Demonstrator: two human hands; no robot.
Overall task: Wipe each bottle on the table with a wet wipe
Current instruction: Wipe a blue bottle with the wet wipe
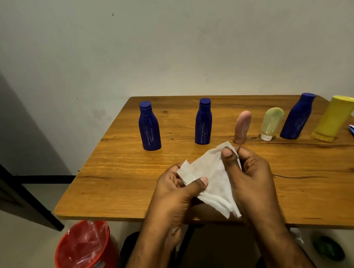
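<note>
Six plastic bottles in row on wooden surface (115, 178); we hold thin white wet wipe (210, 174) above near edge, left hand (177, 188) and right hand (251, 170) both pinching it. Wipe limp, damp; nearest dark blue bottle (202, 122) likely light, tippy: grip at waist.
</note>
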